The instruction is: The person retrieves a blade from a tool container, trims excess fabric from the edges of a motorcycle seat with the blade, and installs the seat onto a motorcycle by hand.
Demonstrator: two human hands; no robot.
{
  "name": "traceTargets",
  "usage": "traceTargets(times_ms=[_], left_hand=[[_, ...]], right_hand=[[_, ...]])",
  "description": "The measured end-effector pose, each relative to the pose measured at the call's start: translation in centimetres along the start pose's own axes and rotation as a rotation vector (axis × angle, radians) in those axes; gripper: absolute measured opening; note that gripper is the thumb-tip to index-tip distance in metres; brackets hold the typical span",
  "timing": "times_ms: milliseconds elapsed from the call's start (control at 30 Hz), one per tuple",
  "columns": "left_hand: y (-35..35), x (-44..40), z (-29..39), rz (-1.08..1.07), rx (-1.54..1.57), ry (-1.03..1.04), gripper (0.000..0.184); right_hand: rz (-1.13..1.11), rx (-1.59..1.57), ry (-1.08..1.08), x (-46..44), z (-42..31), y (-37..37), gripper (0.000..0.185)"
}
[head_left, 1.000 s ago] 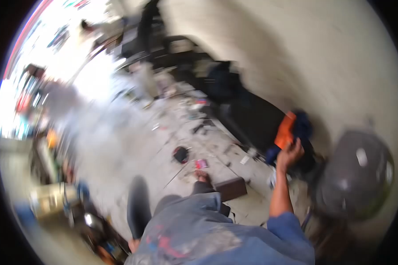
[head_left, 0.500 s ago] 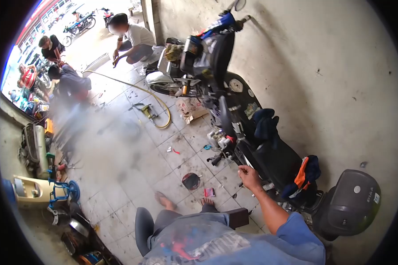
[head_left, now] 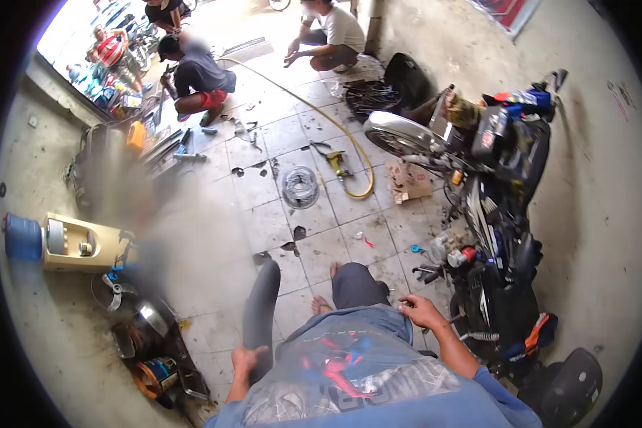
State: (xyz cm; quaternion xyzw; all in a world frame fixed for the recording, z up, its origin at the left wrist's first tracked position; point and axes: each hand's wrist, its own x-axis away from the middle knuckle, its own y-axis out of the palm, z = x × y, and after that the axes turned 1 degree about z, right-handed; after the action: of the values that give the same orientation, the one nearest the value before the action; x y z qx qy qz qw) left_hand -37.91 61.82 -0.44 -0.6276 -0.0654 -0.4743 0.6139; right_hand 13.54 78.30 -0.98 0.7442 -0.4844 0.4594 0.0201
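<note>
At 9 o'clock, a blue translucent plastic bottle point(head_left: 23, 239) lies sideways against a cream plastic housing point(head_left: 103, 244), its neck end meeting it. Toward the centre, a hazy blur hides part of the floor.

At 7 o'clock, my left fingers point(head_left: 250, 352) are curled on the near end of a long, smooth, dark grey shape point(head_left: 261, 314) with a rounded tip; I judge that I hold it there for steadiness. I cannot tell what it is.

At 11, a person in a dark shirt and red shorts point(head_left: 202, 73) crouches low, probably to work at floor level. Nearer, a round pale coil point(head_left: 299, 187) lies flat on the grey tiles point(head_left: 262, 227). A yellow hose point(head_left: 319, 110) loops past 12 o'clock, its slack likely giving its tool room to move.

Between 4 and 5, my right fingers point(head_left: 411, 307) are loosely bent, near the bike but apart from it; whether they pinch something small, I cannot tell. At 3 o'clock a black motorcycle point(head_left: 532, 260) stands along the wall, perhaps to save floor space, with orange-and-navy cloth point(head_left: 538, 334) laid over its rear.
</note>
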Motion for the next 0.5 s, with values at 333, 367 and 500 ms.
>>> traceTargets(times_ms=[333, 367, 500], left_hand=[[-15.9, -5.1, 17.2, 0.525, -0.169, 0.631, 0.039], [-17.7, -6.3, 17.6, 0.606, -0.176, 0.726, 0.039], [-27.0, -8.6, 23.4, 0.799, -0.287, 0.911, 0.015]], right_hand=[[-0.148, -0.232, -0.142, -23.7, -18.7, -3.6, 0.059], [-0.217, -0.542, -0.042, -25.4, -22.9, -4.1, 0.070], [-0.737, -1.230, -0.118, -29.1, -36.4, -6.7, 0.104]])
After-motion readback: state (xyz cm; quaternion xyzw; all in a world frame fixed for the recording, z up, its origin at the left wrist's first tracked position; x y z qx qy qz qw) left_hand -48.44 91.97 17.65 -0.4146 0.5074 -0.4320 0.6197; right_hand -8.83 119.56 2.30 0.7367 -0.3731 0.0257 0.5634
